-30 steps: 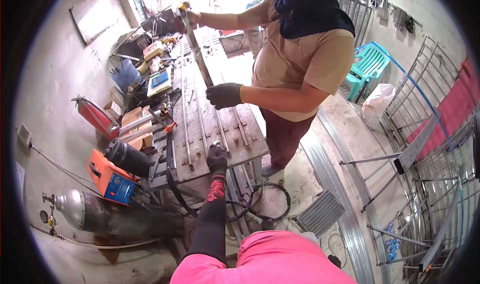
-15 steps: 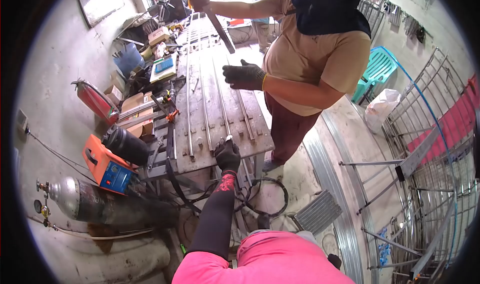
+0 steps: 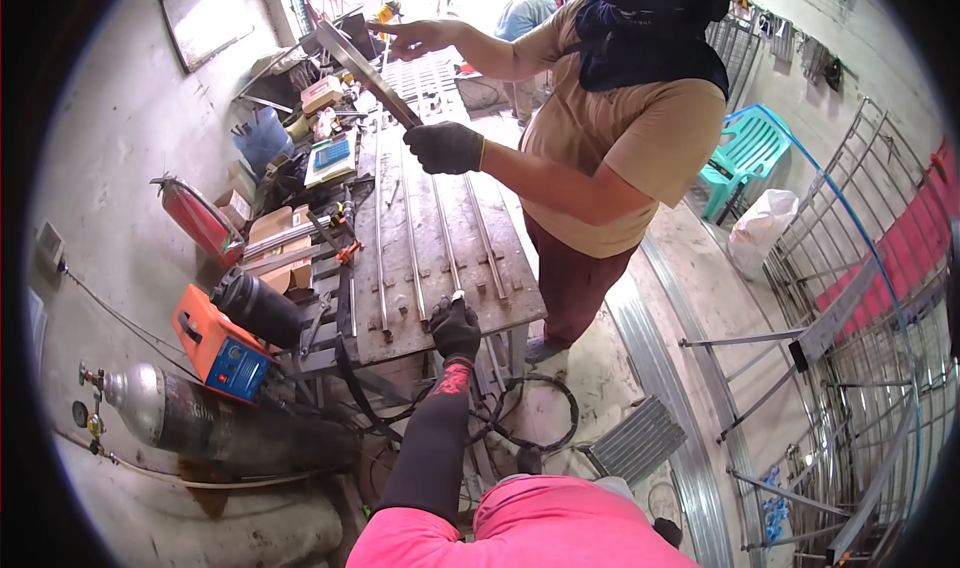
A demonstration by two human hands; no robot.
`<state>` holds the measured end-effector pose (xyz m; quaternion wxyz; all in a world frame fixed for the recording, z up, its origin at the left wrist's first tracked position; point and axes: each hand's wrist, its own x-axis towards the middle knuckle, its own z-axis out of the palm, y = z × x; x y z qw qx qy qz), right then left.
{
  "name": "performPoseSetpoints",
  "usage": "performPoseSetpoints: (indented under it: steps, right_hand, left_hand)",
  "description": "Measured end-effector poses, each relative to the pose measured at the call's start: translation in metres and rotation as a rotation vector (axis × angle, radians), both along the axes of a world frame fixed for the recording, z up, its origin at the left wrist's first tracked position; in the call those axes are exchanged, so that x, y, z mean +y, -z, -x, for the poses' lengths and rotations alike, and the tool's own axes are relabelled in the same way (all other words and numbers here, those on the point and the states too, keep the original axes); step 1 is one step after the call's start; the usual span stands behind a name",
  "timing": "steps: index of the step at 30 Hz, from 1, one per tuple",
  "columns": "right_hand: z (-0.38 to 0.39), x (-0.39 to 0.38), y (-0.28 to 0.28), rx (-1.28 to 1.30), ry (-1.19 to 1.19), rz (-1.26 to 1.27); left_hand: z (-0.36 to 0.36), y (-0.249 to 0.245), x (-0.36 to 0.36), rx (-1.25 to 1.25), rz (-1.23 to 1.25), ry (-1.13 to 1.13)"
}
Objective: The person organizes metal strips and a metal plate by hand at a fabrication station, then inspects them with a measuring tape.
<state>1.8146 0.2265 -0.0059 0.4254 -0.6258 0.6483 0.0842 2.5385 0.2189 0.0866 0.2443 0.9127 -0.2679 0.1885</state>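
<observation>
My left hand, in a black glove, is closed at the near edge of the metal worktable. A small white tip shows at its fingers, by the near end of a thin metal rod; what the fingers grip is hidden. Several such rods run lengthwise along the table among small metal blocks. My right hand is not visible. Across the table's right side, a co-worker's gloved hand grips a flat metal bar, tilted upward. The co-worker's other hand is bare, fingers stretched out.
Left of the table are an orange-and-blue welding machine, a gas cylinder and a fire extinguisher. Black cable loops on the floor below. Metal grilles lean at right, near a turquoise chair.
The co-worker's gloved hand now holds the metal bar, which has swung to tilt the other way. The other hand has opened away from it. My left hand stays at the table edge.
</observation>
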Motion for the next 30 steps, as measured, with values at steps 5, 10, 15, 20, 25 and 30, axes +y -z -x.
performPoseSetpoints:
  steps: [5,10,15,20,25,30]
  right_hand:
    - [0.033,-0.002,0.043,0.308,-0.909,0.404]
    - [0.035,0.000,0.046,0.333,-0.773,0.337]
    - [0.042,0.003,0.063,0.378,-0.620,0.249]
    - [0.047,0.021,0.098,0.429,-0.608,0.397]
    - [0.040,0.015,0.104,0.541,-0.501,0.362]
    - [0.039,0.012,0.095,0.481,-0.534,0.322]
  left_hand:
    - [-0.001,0.003,0.000,-0.056,0.001,0.000]
    - [0.002,0.001,0.001,-0.102,0.061,0.021]
    - [0.004,-0.009,0.001,-0.081,0.042,0.010]
    - [0.006,-0.009,0.001,-0.098,0.060,0.013]
    - [-0.001,0.000,0.002,-0.052,0.072,0.027]
    - [0.005,-0.005,0.001,0.012,0.087,0.020]
